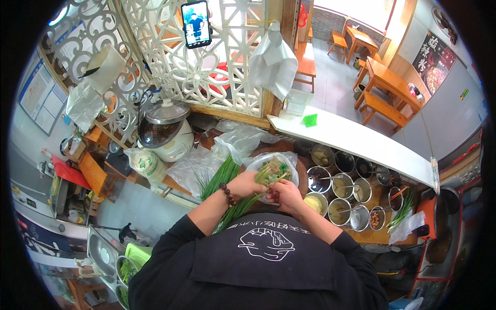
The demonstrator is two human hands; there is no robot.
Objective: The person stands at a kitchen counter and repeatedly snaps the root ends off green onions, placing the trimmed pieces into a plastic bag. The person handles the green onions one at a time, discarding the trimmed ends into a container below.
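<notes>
My left hand [247, 185], with a dark bead bracelet [227, 193] at the wrist, grips a bunch of green vegetable stalks [264, 175]. Their pale brown, root-like ends point away from me. The thumb and fingers of my right hand [287, 196] pinch a stem at the near side of this bunch. Just beyond both hands is a container lined with a white plastic bag [293, 170], partly hidden by the bunch. Long, thin green stalks [223, 175] lie on the counter to the left, passing under my left forearm.
Several metal pots [340, 211] of sauces and seasonings stand at the right, some with spoons. A rice cooker [170, 135] and a filled plastic bag [146, 166] are at the left. A white ledge [348, 141] and a lattice screen [201, 73] with a phone [196, 25] border the far side.
</notes>
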